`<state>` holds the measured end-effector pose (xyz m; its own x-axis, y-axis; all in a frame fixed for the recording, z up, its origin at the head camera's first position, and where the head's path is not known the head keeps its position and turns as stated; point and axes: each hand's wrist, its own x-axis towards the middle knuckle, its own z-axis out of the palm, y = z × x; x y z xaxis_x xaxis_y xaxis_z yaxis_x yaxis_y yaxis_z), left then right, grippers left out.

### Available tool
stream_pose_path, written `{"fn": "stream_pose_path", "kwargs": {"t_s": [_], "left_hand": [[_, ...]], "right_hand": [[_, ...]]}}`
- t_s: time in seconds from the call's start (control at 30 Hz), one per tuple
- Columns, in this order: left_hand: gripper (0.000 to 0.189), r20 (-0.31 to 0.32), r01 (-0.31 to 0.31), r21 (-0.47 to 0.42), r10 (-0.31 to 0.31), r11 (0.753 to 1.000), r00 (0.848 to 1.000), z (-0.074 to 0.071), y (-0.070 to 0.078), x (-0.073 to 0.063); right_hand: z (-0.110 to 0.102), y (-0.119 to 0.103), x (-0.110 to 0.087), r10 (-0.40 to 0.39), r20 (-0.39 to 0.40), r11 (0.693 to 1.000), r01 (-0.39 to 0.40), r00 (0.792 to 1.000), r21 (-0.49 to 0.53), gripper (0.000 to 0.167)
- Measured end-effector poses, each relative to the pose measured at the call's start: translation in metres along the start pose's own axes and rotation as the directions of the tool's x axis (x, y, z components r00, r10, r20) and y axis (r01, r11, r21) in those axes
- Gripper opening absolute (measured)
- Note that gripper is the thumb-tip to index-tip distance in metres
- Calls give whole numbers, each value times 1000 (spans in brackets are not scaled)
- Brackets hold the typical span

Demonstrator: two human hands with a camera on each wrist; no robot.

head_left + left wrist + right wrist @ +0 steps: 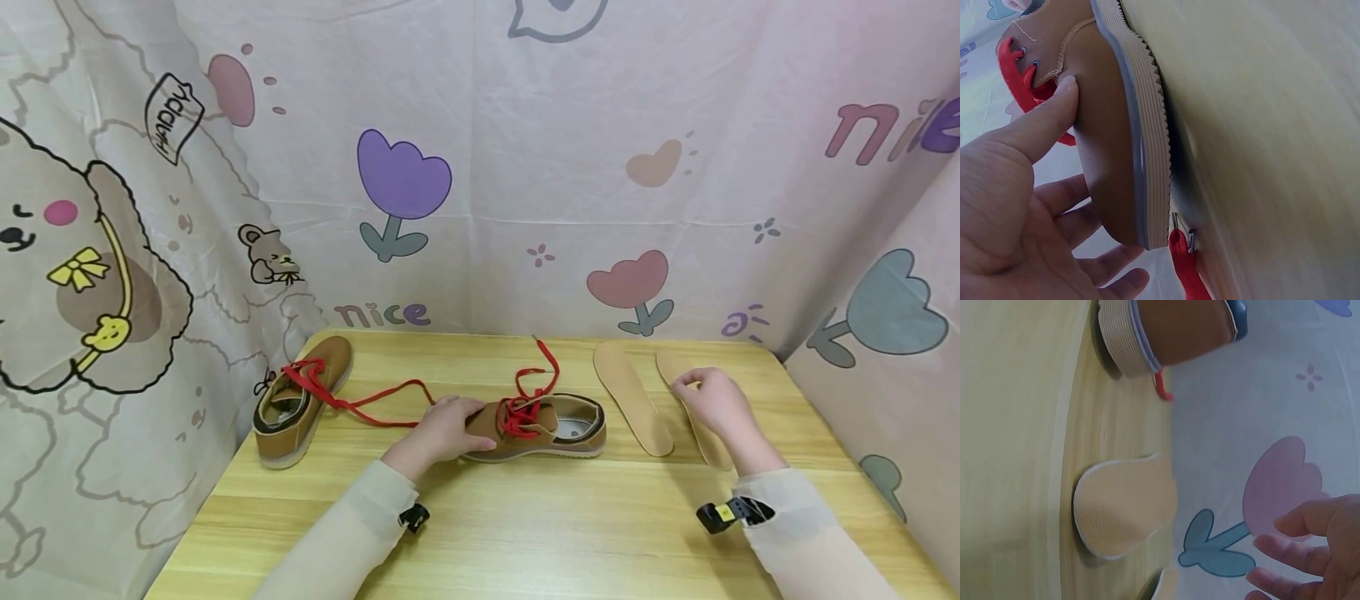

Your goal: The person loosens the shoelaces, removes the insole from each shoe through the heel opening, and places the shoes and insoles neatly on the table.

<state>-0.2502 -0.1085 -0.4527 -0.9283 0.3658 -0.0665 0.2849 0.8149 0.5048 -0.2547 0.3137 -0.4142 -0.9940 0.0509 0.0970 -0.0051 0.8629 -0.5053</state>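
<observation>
A brown leather shoe (551, 442) with red laces (522, 414) lies sideways mid-table, its heel to the right. My left hand (446, 429) grips it by the toe; in the left wrist view the thumb (1054, 119) presses on the upper while the fingers reach round the far side. To the right lie two tan insoles, the nearer-to-shoe insole (636, 404) flat on the wood. Over the upper part of the other insole (705, 437) hovers my right hand (716, 404). Its fingers (1294, 553) are loosely bent with nothing between them.
Another brown shoe (288, 437) rests at the table's left side, its red lace (382, 398) trailing toward my left hand. A wooden table (525, 533) stands against a patterned cloth (510, 167) that hangs at the back and both sides.
</observation>
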Motion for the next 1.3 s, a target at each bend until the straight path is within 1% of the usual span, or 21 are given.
{"fn": "stream_pose_path", "kwargs": {"t_s": [0.17,0.43,0.7,0.97,1.3], "left_hand": [[76,-3,1,1,-1,1000,1000,0,0,-1],[75,0,5,-3,-5,1000,1000,-1,1,0],[76,-1,-2,9,2,1000,1000,-1,2,1],[76,-5,-4,21,4,1000,1000,0,0,1],[75,-10,-7,22,7,1000,1000,1,0,0]], "right_hand": [[5,-9,-3,-37,-13,999,37,999,16,32],[14,-21,-8,-69,4,996,68,998,49,31],[24,-32,-13,-131,-15,989,132,991,63,21],[30,-45,-15,-189,27,978,185,982,93,20],[39,-53,-16,-234,16,968,231,972,94,20]]}}
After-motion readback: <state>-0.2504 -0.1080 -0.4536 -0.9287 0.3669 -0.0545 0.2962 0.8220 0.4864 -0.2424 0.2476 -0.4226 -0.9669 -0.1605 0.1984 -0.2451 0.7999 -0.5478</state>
